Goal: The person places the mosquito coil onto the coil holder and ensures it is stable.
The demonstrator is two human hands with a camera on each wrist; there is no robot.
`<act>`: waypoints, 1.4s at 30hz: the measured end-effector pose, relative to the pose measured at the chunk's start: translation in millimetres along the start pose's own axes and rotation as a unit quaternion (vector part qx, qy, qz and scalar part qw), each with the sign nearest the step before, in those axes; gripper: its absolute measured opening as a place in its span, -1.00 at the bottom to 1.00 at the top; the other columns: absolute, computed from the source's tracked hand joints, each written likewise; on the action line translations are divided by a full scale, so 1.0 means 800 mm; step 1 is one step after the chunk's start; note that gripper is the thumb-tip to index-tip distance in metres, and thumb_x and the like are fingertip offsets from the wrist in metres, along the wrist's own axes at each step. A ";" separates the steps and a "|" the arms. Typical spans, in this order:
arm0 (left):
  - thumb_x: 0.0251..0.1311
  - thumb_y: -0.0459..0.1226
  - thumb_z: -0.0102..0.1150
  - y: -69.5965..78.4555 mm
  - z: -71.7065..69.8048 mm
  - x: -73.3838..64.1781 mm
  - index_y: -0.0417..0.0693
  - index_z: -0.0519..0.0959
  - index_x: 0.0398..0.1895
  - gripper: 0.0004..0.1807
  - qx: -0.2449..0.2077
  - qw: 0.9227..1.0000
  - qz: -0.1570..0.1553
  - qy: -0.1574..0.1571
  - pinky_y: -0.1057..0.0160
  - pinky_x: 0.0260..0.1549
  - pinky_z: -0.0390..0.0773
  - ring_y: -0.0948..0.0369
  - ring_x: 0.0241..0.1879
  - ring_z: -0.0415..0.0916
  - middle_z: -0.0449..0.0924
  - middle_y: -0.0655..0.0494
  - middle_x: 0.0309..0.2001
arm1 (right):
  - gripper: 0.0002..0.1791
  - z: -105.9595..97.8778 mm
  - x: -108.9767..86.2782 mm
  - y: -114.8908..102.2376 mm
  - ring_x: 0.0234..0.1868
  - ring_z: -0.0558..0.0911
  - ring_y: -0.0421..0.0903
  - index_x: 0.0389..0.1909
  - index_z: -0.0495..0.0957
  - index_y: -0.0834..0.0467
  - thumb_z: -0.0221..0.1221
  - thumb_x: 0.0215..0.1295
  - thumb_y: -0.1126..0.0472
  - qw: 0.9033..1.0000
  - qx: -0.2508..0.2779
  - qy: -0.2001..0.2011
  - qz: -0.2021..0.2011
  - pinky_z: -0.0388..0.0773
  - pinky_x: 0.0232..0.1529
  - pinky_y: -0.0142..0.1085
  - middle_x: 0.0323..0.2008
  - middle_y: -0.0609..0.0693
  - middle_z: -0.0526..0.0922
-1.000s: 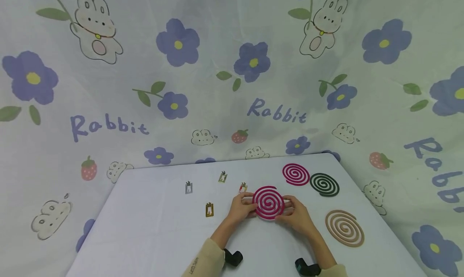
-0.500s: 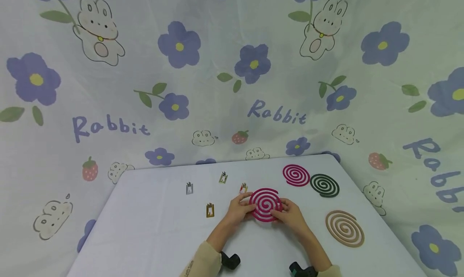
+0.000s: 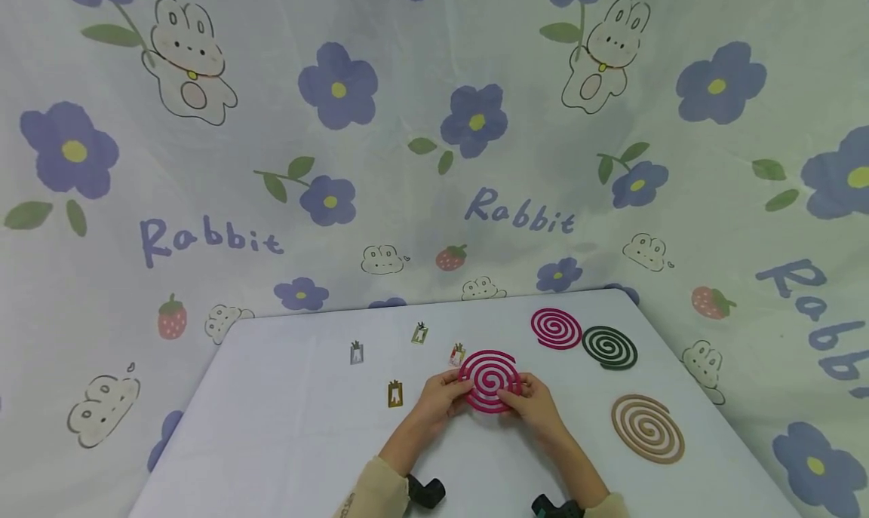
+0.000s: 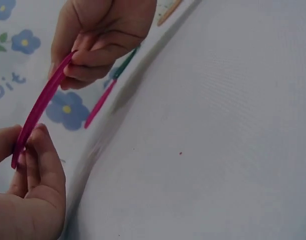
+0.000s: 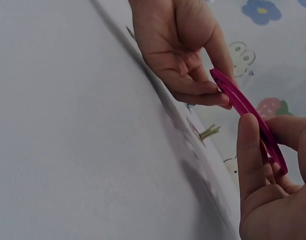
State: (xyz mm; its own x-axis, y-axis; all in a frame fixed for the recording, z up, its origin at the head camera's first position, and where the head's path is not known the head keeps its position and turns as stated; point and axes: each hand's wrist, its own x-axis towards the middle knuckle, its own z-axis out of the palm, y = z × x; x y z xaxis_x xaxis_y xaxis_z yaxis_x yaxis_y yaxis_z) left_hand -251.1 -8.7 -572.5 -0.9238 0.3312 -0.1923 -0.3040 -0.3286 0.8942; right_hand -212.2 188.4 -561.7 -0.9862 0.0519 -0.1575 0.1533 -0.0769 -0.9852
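Note:
A magenta mosquito coil (image 3: 489, 382) is held up above the white table, tilted so its face shows in the head view. My left hand (image 3: 438, 399) pinches its left edge between thumb and fingers. On the other side my right hand (image 3: 536, 406) grips the coil, its thumb lying over the lower right of the face. Both wrist views show the coil (image 4: 40, 107) edge-on, slightly bowed, between the two hands. Just behind the left hand lies a small red-and-gold metal coil stand (image 3: 457, 354), partly covered by the held coil.
Another magenta coil (image 3: 556, 329), a dark green coil (image 3: 609, 347) and a tan coil (image 3: 648, 429) lie at the right. Left of the hands are a silver stand (image 3: 356, 353), a pale gold stand (image 3: 419, 333) and a darker gold stand (image 3: 395, 393). A printed curtain hangs behind the table.
Both hands have shifted a little to the left with the magenta coil. The right thumb has moved from the coil's lower edge onto its face.

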 end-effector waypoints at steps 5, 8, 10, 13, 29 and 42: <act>0.27 -0.36 0.21 -0.001 -0.002 0.000 -0.41 0.39 0.19 -0.53 -0.015 1.000 -0.007 0.005 0.26 -0.33 0.64 0.22 -0.25 0.60 0.64 -0.05 -0.11 | -0.60 0.011 -0.001 0.004 -0.30 0.68 0.01 -0.03 0.32 0.39 0.28 0.25 0.34 1.000 0.006 -0.001 -0.004 0.66 -0.32 -0.18 -0.17 0.24 0.65; 0.27 -0.37 0.22 0.001 -0.003 -0.001 -0.42 0.37 0.21 -0.51 -0.006 1.000 -0.002 0.010 0.27 -0.37 0.64 0.22 -0.27 0.61 0.64 -0.06 -0.10 | -0.56 0.018 0.000 0.007 -0.29 0.69 0.01 0.02 0.31 0.41 0.28 0.26 0.32 1.000 0.006 -0.007 -0.009 0.66 -0.30 -0.16 -0.16 0.25 0.64; 0.26 -0.36 0.22 0.002 -0.004 0.000 -0.42 0.35 0.22 -0.49 0.003 1.000 0.001 0.013 0.25 -0.33 0.64 0.20 -0.24 0.61 0.63 -0.08 -0.06 | -0.52 0.022 0.001 0.008 -0.29 0.69 0.00 0.07 0.31 0.42 0.28 0.26 0.31 1.000 0.004 -0.011 -0.014 0.66 -0.30 -0.15 -0.14 0.27 0.64; 0.27 -0.35 0.22 0.003 -0.007 0.000 -0.41 0.34 0.24 -0.48 0.017 1.000 0.004 0.019 0.22 -0.28 0.64 0.18 -0.19 0.61 0.61 -0.10 -0.02 | -0.47 0.027 0.001 0.008 -0.27 0.68 0.00 0.15 0.30 0.43 0.28 0.26 0.31 1.000 0.004 -0.020 -0.019 0.66 -0.30 -0.15 -0.09 0.29 0.62; 0.30 -0.33 0.19 0.022 -0.024 0.004 -0.43 0.37 0.22 -0.51 0.034 0.999 -0.010 0.001 0.20 -0.21 0.63 0.17 -0.15 0.61 0.61 -0.12 -0.02 | -0.50 0.038 0.017 -0.006 -0.64 0.56 -0.09 0.10 0.29 0.37 0.25 0.31 0.19 0.996 -0.081 -0.046 -0.001 0.55 -0.59 -0.31 -0.32 0.15 0.68; 0.24 -0.22 0.28 0.058 -0.043 0.020 -0.37 0.45 0.17 -0.48 0.111 0.993 -0.039 -0.022 0.25 -0.21 0.62 0.18 -0.22 0.59 0.62 -0.10 -0.05 | -0.47 0.054 0.034 -0.022 -0.60 0.55 -0.13 0.16 0.30 0.38 0.22 0.34 0.15 0.994 -0.079 -0.069 0.004 0.55 -0.55 -0.33 -0.28 0.14 0.67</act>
State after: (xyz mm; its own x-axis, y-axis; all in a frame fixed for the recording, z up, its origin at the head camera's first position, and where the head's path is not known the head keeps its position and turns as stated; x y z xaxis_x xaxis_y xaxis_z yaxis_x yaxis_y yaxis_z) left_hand -288.3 -49.1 -548.2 -0.8870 0.3880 -0.2502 -0.3104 -0.1000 0.9453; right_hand -244.3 147.9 -545.5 -0.9824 -0.0864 -0.1655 0.1586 0.0810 -0.9840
